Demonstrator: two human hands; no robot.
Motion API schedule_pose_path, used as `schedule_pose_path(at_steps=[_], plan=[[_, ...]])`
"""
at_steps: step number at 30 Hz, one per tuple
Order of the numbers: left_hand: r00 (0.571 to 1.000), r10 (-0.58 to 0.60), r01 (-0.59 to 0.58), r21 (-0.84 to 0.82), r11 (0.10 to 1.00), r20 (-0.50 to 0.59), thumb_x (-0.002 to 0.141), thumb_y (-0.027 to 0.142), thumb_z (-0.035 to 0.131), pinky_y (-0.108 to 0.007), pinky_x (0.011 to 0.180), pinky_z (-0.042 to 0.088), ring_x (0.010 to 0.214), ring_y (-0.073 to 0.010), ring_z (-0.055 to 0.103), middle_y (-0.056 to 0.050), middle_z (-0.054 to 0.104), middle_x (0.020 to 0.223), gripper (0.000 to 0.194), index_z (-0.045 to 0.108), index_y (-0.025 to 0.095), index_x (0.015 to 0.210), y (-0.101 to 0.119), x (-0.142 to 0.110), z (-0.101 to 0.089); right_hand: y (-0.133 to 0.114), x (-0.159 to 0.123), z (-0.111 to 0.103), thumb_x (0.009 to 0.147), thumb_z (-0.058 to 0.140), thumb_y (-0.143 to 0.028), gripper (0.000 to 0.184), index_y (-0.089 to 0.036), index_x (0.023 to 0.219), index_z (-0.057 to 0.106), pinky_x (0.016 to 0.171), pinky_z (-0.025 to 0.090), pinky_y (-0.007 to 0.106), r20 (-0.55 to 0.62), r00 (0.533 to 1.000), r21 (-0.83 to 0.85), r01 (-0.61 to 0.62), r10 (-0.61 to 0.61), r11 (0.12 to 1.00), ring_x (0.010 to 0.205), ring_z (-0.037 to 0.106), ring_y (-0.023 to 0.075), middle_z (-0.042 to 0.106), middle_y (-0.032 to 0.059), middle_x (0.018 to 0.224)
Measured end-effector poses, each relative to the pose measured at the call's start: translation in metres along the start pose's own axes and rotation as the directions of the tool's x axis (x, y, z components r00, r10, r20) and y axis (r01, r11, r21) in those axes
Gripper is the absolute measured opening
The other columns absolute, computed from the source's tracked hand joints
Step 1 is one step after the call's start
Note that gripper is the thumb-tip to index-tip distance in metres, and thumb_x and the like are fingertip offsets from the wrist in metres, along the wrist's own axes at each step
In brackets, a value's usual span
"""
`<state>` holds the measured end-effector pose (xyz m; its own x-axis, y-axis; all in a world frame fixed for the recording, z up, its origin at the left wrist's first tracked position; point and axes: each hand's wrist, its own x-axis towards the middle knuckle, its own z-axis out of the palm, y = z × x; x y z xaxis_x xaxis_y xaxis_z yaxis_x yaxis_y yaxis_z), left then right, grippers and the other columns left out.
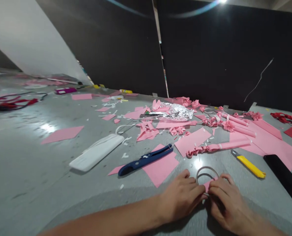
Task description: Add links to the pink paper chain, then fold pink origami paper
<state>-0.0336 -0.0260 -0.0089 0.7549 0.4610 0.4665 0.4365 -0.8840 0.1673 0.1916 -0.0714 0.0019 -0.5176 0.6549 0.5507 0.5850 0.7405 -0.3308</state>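
Note:
My left hand [182,195] is closed in a pinch at the lower left of a thin beige-grey ring [206,167]. Opposite it, the fingertips of my right hand [226,198] press on a small pink paper piece [207,186] at the ring's lower edge. The fingertips almost meet, so part of the ring and paper is hidden. Just ahead of my hands lie a pink paper square [160,172] and a pair of dark blue-handled scissors or cutters [146,159], closed. A twisted pink paper strip with a rolled tube end [218,147] lies beyond the ring.
A yellow box cutter [251,166] and a black phone [283,177] lie to the right. A white power bank with a cable [98,152] is on the left. Crumpled foil [180,112], paper flowers [228,125] and scraps cover the back, before a black panel [222,55].

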Motion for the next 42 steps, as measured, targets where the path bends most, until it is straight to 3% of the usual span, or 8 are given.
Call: schedule_pose_path(at_steps=[6, 10, 14, 22, 25, 30, 36, 42], plan=[[0.999, 0.023, -0.023, -0.01, 1.0, -0.027, 0.113, 0.026, 0.042, -0.037, 0.07, 0.036, 0.065, -0.0176, 0.057, 0.0, 0.066, 0.068, 0.033, 0.061, 0.02, 0.086, 0.002, 0.001, -0.005, -0.002, 0.0, -0.002, 0.086, 0.054, -0.005, 0.02, -0.02, 0.097, 0.057, 0.09, 0.044, 0.042, 0.021, 0.999, -0.008, -0.047, 0.048, 0.999, 0.079, 0.063, 0.0204, 0.069, 0.0027, 0.087], [0.994, 0.028, -0.031, -0.036, 0.999, -0.102, 0.112, 0.024, 0.046, -0.037, 0.069, 0.034, 0.063, -0.0172, 0.054, 0.001, 0.065, 0.067, 0.031, 0.061, 0.019, 0.086, 0.003, 0.004, -0.009, -0.002, -0.001, -0.006, 0.085, 0.055, -0.007, 0.026, -0.018, 0.107, 0.061, 0.097, 0.041, 0.047, 0.048, 0.999, 0.001, -0.012, 0.012, 1.0, 0.088, 0.065, 0.0236, 0.073, 0.0074, 0.098], [0.987, 0.048, -0.054, -0.034, 0.998, -0.156, 0.112, 0.021, 0.045, -0.037, 0.068, 0.03, 0.061, -0.017, 0.052, 0.002, 0.064, 0.064, 0.031, 0.061, 0.019, 0.086, 0.001, 0.006, -0.01, -0.002, 0.001, -0.006, 0.093, 0.057, -0.01, 0.017, -0.018, 0.107, 0.062, 0.097, 0.04, 0.045, 0.03, 1.0, 0.009, -0.009, 0.009, 1.0, 0.088, 0.065, 0.0224, 0.074, 0.0056, 0.095], [0.993, -0.019, 0.001, -0.143, 0.99, -0.12, 0.11, 0.024, 0.049, -0.036, 0.074, 0.03, 0.069, -0.0186, 0.056, 0.0, 0.068, 0.073, 0.02, 0.065, 0.018, 0.1, 0.0, 0.007, -0.018, 0.001, 0.003, -0.015, 0.096, 0.056, -0.011, 0.028, -0.016, 0.123, 0.063, 0.11, 0.033, 0.049, 0.029, 0.999, 0.007, 0.029, -0.029, 1.0, 0.101, 0.067, 0.0248, 0.078, 0.0082, 0.11], [0.99, -0.063, 0.036, -0.206, 0.978, -0.127, 0.11, 0.025, 0.05, -0.036, 0.078, 0.032, 0.076, -0.0197, 0.061, -0.001, 0.073, 0.082, 0.016, 0.065, 0.019, 0.113, -0.004, 0.008, -0.021, 0.005, 0.003, -0.013, 0.1, 0.053, -0.007, 0.026, -0.017, 0.121, 0.063, 0.105, 0.037, 0.046, 0.011, 1.0, -0.001, 0.017, -0.017, 1.0, 0.092, 0.067, 0.0222, 0.078, 0.0064, 0.102], [0.985, -0.066, 0.041, -0.153, 0.987, -0.162, 0.11, 0.023, 0.05, -0.038, 0.085, 0.034, 0.091, -0.0233, 0.065, -0.008, 0.076, 0.107, 0.031, 0.057, 0.017, 0.139, -0.006, 0.011, -0.019, 0.005, 0.002, -0.002, 0.106, 0.051, -0.012, 0.016, -0.019, 0.099, 0.064, 0.086, 0.039, 0.036, -0.033, 0.999, -0.014, -0.038, 0.038, 0.999, 0.069, 0.059, 0.0162, 0.07, 0.0007, 0.078], [0.992, 0.055, -0.069, -0.125, 0.99, -0.111, 0.108, 0.015, 0.05, -0.039, 0.091, 0.038, 0.099, -0.0233, 0.067, -0.01, 0.075, 0.113, 0.033, 0.057, 0.013, 0.141, 0.002, 0.01, -0.017, 0.006, 0.003, 0.0, 0.107, 0.05, -0.011, 0.02, -0.019, 0.095, 0.064, 0.079, 0.038, 0.034, -0.117, 0.988, -0.032, -0.109, 0.104, 0.994, 0.063, 0.056, 0.0156, 0.066, -0.0009, 0.071], [0.99, -0.054, 0.007, -0.338, 0.941, -0.129, 0.108, 0.019, 0.056, -0.034, 0.086, 0.042, 0.093, -0.0189, 0.066, -0.004, 0.075, 0.105, 0.02, 0.063, 0.019, 0.127, 0.0, 0.012, -0.014, 0.005, 0.004, -0.002, 0.108, 0.052, -0.008, 0.017, -0.017, 0.103, 0.065, 0.085, 0.037, 0.036, -0.085, 0.995, -0.047, -0.056, 0.052, 0.997, 0.065, 0.058, 0.0163, 0.07, 0.0009, 0.076]])
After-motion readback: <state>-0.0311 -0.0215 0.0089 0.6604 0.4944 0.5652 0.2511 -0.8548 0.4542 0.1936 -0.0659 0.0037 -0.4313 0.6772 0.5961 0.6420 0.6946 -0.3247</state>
